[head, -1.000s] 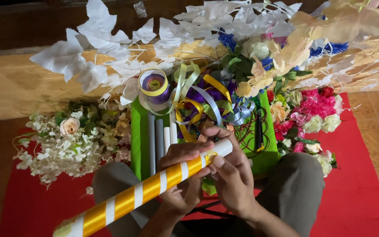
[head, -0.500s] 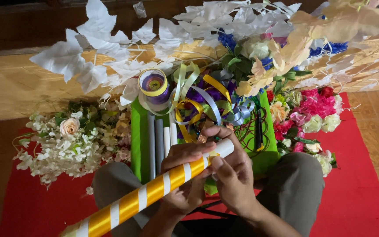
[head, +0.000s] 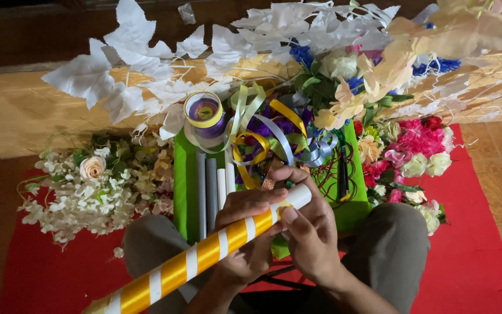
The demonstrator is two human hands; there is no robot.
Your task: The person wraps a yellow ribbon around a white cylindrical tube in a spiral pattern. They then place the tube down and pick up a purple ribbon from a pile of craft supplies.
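Near centre, over the lap: a white tube point(head: 204, 261) wound with a yellow satin band in a slanted stripe runs from the near left corner up to the middle of the view.
Left hand point(head: 250, 232): wraps the tube from the left side, fingers point(head: 245, 200) curled over the top of it, thumb under; the grip is closed around the tube.
Right hand point(head: 312, 232): sits at the far end of the tube, where the bare white tip sticks out; thumb and forefinger are pressed together on the last yellow turn, pinching the band against the tube.
Tube position: tilted, its low end near the bottom edge, its high end just in front of the green tray point(head: 186, 192); it rests in both hands and touches nothing else that I can see.
Green tray: lies on the red cloth point(head: 483, 256) beyond the knees and carries 3 plain pale tubes point(head: 211, 189) side by side, a tangle of yellow, purple and silver ribbons point(head: 274, 136), and a ribbon spool point(head: 204, 113) with a yellow rim at its far left.
Left of tray: a spray of small white flowers point(head: 82, 192) with 1 peach rose.
Right of tray: pink, red and cream flowers point(head: 413, 151).
Far side: white paper leaves point(head: 146, 75) on stems, and pale gold leaves at far right.
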